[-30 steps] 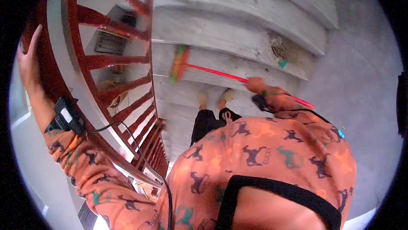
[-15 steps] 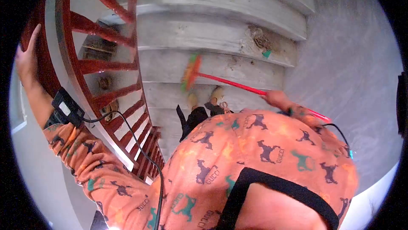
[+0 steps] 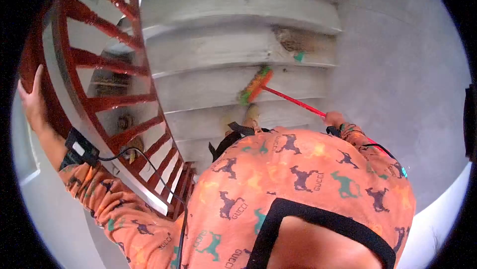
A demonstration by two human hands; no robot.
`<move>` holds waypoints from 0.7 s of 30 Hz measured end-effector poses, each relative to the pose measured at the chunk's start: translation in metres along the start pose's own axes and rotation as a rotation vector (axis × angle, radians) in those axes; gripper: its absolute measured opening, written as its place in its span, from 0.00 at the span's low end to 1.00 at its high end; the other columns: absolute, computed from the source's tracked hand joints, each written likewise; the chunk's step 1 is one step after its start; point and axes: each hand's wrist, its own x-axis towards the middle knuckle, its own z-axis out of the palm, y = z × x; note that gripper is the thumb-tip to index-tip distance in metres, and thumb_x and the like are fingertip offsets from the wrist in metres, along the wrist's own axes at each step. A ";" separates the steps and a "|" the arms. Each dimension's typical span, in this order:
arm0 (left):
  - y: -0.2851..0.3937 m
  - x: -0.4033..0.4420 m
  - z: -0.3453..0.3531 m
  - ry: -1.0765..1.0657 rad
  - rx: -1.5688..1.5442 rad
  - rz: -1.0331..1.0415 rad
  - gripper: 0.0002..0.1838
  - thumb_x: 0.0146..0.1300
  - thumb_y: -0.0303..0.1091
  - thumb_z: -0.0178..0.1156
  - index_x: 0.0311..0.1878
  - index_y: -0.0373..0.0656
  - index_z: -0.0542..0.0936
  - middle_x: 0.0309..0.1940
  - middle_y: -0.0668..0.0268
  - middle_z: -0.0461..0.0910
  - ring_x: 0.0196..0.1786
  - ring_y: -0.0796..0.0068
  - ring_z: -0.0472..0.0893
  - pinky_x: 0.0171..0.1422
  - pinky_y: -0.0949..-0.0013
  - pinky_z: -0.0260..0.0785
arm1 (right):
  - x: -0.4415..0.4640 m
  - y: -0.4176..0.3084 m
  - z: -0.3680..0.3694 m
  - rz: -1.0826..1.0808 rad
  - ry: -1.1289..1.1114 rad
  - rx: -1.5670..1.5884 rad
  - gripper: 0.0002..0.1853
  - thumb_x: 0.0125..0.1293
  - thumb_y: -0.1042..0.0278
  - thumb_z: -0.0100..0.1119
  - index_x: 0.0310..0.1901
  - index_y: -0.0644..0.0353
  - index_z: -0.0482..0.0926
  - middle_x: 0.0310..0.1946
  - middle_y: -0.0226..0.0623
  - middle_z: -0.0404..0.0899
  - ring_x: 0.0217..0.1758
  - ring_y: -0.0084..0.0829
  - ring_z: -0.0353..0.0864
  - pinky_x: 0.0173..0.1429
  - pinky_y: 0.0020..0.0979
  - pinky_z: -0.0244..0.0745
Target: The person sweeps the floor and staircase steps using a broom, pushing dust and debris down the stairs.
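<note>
Right hand closed around the red handle of a broom; finger detail is lost at this size. The handle's upper end is mostly hidden by the right forearm and torso. The bristle head, green and orange, is set aslant on a pale stair tread, its edges softened by blur. Just beyond, on the next step up, a dark clump of debris is seen with a green scrap; its makeup cannot be made out. Left hand laid on the dark red handrail, thumb spread; how firmly it is gripped cannot be told. Shoes partly covered by the torso. Balusters cut off at the top.
</note>
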 end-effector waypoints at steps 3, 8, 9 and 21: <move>-0.004 0.001 0.000 -0.011 -0.020 0.010 0.33 0.49 0.48 0.59 0.55 0.38 0.64 0.49 0.57 0.69 0.49 0.67 0.70 0.54 0.69 0.62 | -0.036 0.040 0.008 0.118 0.048 0.056 0.25 0.57 0.44 0.40 0.34 0.58 0.77 0.30 0.49 0.76 0.36 0.48 0.74 0.40 0.44 0.68; -0.005 -0.003 -0.003 -0.028 -0.044 0.029 0.29 0.51 0.45 0.58 0.54 0.39 0.65 0.49 0.58 0.69 0.48 0.68 0.70 0.53 0.68 0.63 | -0.104 0.083 0.023 0.131 0.085 0.266 0.24 0.57 0.45 0.41 0.35 0.60 0.76 0.30 0.51 0.75 0.36 0.50 0.73 0.40 0.45 0.66; -0.004 -0.003 -0.003 -0.032 -0.046 0.031 0.28 0.52 0.44 0.58 0.54 0.39 0.66 0.49 0.58 0.69 0.48 0.68 0.70 0.53 0.68 0.64 | -0.118 0.076 0.019 0.153 0.089 0.282 0.24 0.57 0.45 0.41 0.35 0.60 0.76 0.30 0.51 0.75 0.36 0.50 0.73 0.40 0.45 0.66; -0.078 -0.003 0.008 0.096 -0.005 0.176 0.25 0.56 0.41 0.54 0.54 0.37 0.65 0.50 0.60 0.68 0.49 0.68 0.69 0.55 0.69 0.61 | -0.025 -0.044 -0.034 0.064 0.339 0.506 0.25 0.61 0.48 0.35 0.32 0.64 0.74 0.24 0.53 0.74 0.28 0.53 0.72 0.37 0.47 0.65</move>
